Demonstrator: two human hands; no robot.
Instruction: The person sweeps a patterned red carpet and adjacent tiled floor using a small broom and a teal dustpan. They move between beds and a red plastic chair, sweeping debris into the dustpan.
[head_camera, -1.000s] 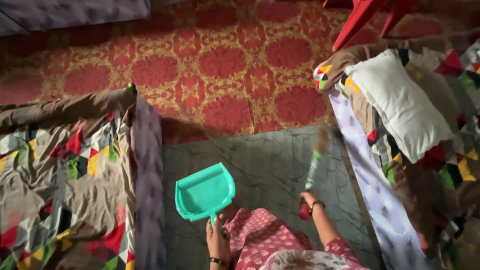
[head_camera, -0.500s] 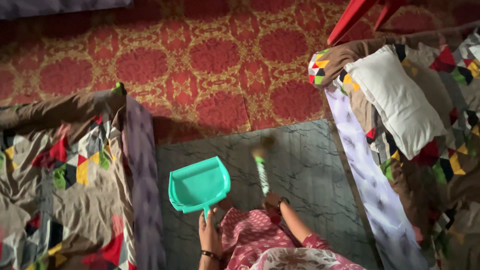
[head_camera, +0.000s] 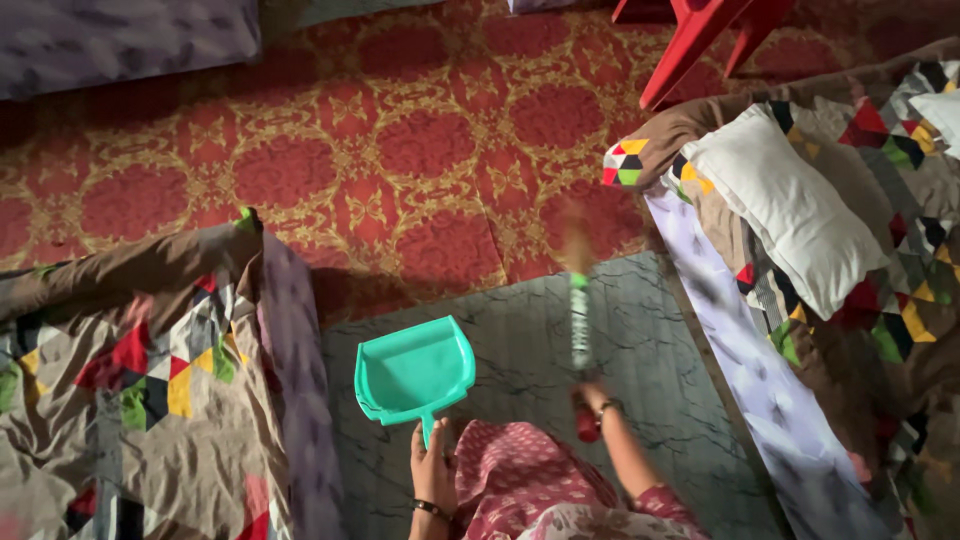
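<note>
Right below the viewer's eye is a lap in pink patterned cloth (head_camera: 520, 470), and under it a strip of grey-green marbled floor (head_camera: 640, 340) that runs between two low beds. Both hands work over that strip. The left hand (head_camera: 433, 475), a dark bangle at its wrist, is closed around the short handle of a teal dustpan (head_camera: 415, 372); the pan is held just above or on the marbled floor, its open mouth facing away from the person, close beside the left bed. The right hand (head_camera: 590, 400), forearm reaching forward and blurred, is wrapped around the red grip of a small broom (head_camera: 579, 310), whose green-and-white shaft points away, its brown bristle end a blur over the carpet's edge.

To the left lies a bed with a brown quilt (head_camera: 130, 360) of coloured triangles. To the right, another such bed carries a white pillow (head_camera: 785, 205). Beyond the marbled strip spreads a red carpet (head_camera: 400, 150) with gold ornament, and at the far edge stand the legs of a red plastic chair (head_camera: 700, 40).
</note>
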